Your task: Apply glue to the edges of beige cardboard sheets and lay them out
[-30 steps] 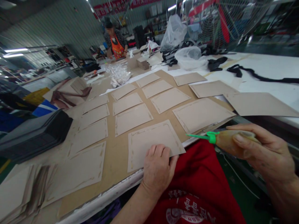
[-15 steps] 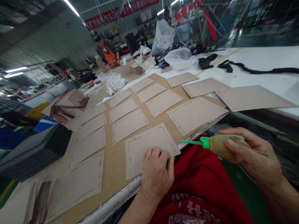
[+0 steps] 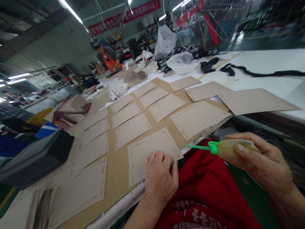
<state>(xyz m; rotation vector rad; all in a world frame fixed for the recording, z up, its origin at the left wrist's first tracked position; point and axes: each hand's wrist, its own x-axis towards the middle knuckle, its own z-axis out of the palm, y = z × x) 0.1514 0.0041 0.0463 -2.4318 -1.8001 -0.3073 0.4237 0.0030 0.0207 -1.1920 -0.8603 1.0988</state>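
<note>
My right hand (image 3: 264,162) is wrapped round a yellowish squeeze bottle of glue (image 3: 228,152) with a green nozzle. The nozzle points left, off the table's front edge and apart from the sheets. My left hand (image 3: 160,178) has its fingers bent on top of the nearest cardboard sheet (image 3: 149,149), at that sheet's front edge, with the thumb by the edge. Glue lines run along the borders of this sheet. More grey-brown sheets with similar border lines lie around it, such as one sheet (image 3: 200,117) to the right and one sheet (image 3: 133,128) behind.
Black stacked panels (image 3: 38,156) stand at the left, above a pile of cardboard pieces (image 3: 26,206). Clear plastic bags (image 3: 183,63) and black strips (image 3: 257,74) lie on the white table at the back. A person in an orange apron (image 3: 111,62) works beyond, near a large fan (image 3: 214,25).
My right hand and the glue bottle have shifted slightly right. My left hand stays on the same sheet. The distant person leans a little differently.
</note>
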